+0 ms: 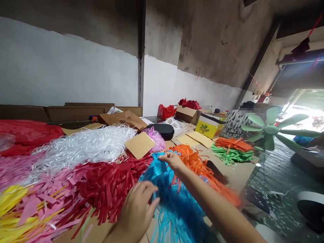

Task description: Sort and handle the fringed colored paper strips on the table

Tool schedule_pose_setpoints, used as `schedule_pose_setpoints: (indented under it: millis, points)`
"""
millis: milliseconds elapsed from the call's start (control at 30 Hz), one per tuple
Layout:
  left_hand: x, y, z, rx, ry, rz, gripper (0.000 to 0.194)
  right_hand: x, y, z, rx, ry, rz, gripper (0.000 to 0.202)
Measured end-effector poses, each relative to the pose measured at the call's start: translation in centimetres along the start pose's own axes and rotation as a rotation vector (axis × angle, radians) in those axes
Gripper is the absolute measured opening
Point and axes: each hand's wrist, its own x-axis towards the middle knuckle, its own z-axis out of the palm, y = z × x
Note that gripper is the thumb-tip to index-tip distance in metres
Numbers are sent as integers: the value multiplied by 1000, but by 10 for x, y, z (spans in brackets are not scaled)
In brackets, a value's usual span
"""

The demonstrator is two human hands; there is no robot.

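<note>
My right hand [172, 160] reaches forward and pinches the far end of a pile of blue fringed paper [174, 202]. My left hand [138, 209] rests nearer to me, its fingers pressing on the near left edge of the same blue pile. Orange fringed paper [202, 168] lies just right of the blue, partly under my right forearm. Red fringed paper [108, 185] spreads to the left of my left hand.
Pink and yellow strips [22, 209] and white shredded strands [83, 145] fill the left. A brown card [139, 145], black case [163, 131], boxes [209, 126] and orange-green stacks [233, 150] lie beyond. A green fan [270, 130] stands right, near a seated person [236, 121].
</note>
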Motion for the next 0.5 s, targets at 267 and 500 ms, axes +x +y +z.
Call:
schedule_pose_setpoints:
  millis: [267, 500]
  points:
    - [85, -1, 21, 391, 111, 216, 23, -4, 9, -6, 2, 128, -19, 59]
    - [107, 1, -3, 410, 82, 117, 20, -20, 3, -26, -125, 45, -137, 39]
